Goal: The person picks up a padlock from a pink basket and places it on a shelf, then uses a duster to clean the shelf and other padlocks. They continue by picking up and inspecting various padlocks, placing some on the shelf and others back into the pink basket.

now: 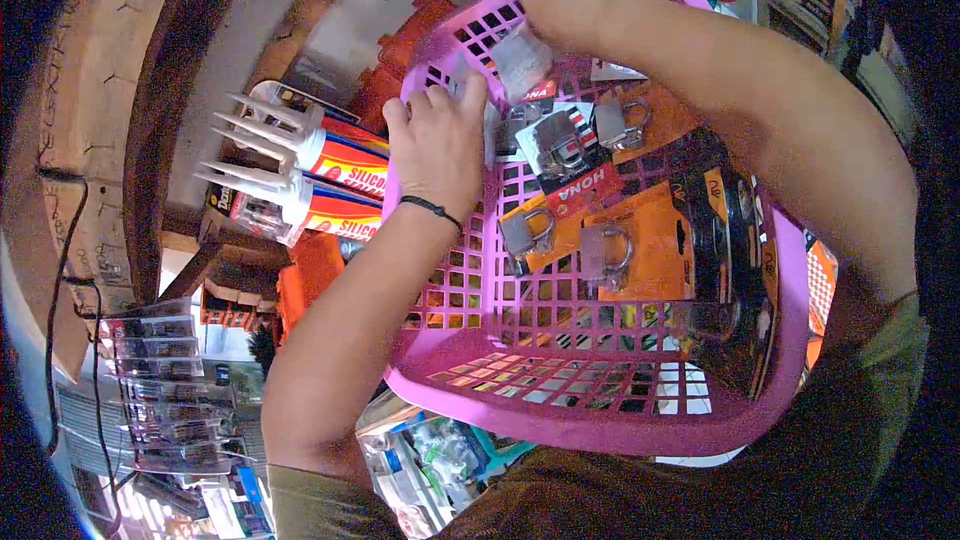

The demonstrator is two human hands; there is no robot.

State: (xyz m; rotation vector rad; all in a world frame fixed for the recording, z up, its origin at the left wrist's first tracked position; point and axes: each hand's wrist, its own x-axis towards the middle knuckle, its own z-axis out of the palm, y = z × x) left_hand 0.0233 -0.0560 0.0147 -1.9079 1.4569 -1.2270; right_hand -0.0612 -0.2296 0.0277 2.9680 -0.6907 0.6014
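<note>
A pink plastic basket [590, 430] with lattice sides fills the middle of the view. My left hand [435, 145], a black cord at its wrist, is curled over the basket's left side. At the far end, my right hand [570, 10] is closed above a clear plastic packet [522, 62] and seems to grip its top; its fingertips are partly hidden. Inside lie several padlocks, among them a carded one [605, 255] on orange backing and another [560, 143] by a red card [583, 190]. Black-and-orange blister packs [725, 240] stand along the right side.
Silicone sealant tubes [335, 165] with white nozzles lie left of the basket. Behind it is an orange-red plastic item [405, 40]. Packaged goods hang at lower left [165, 380], and plastic bags [440, 455] sit below the basket. A black cable [60, 290] runs down the left.
</note>
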